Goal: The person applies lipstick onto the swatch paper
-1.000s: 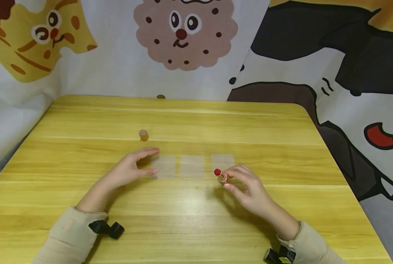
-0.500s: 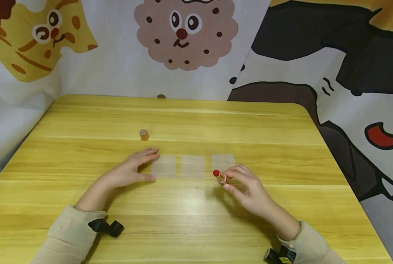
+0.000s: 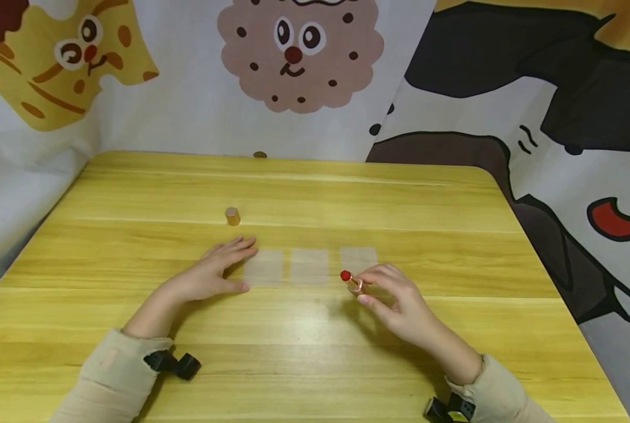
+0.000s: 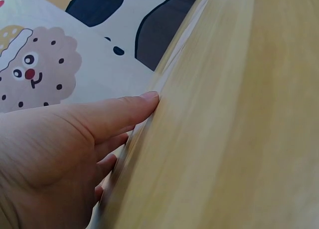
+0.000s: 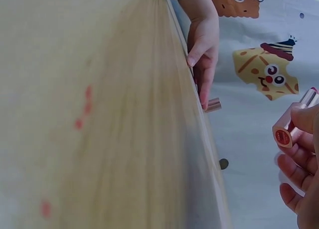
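Observation:
My right hand (image 3: 396, 302) pinches a lipstick (image 3: 353, 284) between thumb and fingers, its red tip pointing up and left. The right wrist view shows the round red label on the base of the lipstick (image 5: 286, 124). Three thin, pale translucent squares lie in a row: a left square (image 3: 264, 267), a middle square (image 3: 309, 267) and a right square (image 3: 358, 258) near the lipstick. With fingers spread, my left hand (image 3: 209, 275) rests by the left square, fingertips and thumb at its left corners. Its straight thumb (image 4: 124, 112) lies low at the tabletop in the left wrist view.
The lipstick's gold-coloured cap (image 3: 232, 216) stands on the wooden table (image 3: 304, 370), beyond my left hand. A cloth (image 3: 188, 106) with cartoon prints hangs behind the table's far edge. Blurred red spots (image 5: 88, 104) show on the wood in the right wrist view.
My left hand has come down at the left square; its thumb has moved nearer to me and its fingers have spread. My right hand keeps its grip on the lipstick, almost still.

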`<state>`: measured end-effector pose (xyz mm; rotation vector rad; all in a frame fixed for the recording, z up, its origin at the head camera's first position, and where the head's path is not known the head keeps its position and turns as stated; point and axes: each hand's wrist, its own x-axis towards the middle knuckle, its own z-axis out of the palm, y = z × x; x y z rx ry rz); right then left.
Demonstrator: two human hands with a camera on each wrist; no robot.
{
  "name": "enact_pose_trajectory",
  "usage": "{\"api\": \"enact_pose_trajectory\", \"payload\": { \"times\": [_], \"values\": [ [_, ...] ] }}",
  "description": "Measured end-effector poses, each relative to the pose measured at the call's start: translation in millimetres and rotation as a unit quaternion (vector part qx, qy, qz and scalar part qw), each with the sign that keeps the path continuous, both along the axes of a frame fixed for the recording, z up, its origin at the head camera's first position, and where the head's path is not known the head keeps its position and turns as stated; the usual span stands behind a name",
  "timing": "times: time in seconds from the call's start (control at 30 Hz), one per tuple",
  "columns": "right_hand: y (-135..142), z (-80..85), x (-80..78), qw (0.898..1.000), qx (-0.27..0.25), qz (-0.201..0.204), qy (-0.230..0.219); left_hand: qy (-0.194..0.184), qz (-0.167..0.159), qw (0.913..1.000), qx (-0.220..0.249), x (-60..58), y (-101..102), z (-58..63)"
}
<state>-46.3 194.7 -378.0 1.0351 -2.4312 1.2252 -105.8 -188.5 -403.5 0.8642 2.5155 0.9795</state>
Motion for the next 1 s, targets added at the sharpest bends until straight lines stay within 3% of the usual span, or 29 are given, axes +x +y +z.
{"api": "enact_pose_trajectory", "payload": {
  "times": [0.27, 0.53, 1.0],
  "values": [
    [-5.7, 7.1, -3.7, 1.0, -0.01, -0.002, 0.021, 0.002, 0.002, 1.0, 0.0, 0.8, 1.2, 1.2],
    [-14.1, 16.0, -10.8, 1.0, -0.006, -0.002, -0.014, 0.007, 0.005, 1.0, -0.005, 2.3, 2.5, 3.0],
    [-41.4, 29.3, -24.2, 0.999, -0.003, -0.024, -0.027, 0.007, 0.008, 0.9999, -0.002, 2.8, 3.3, 2.6]
  ]
}}
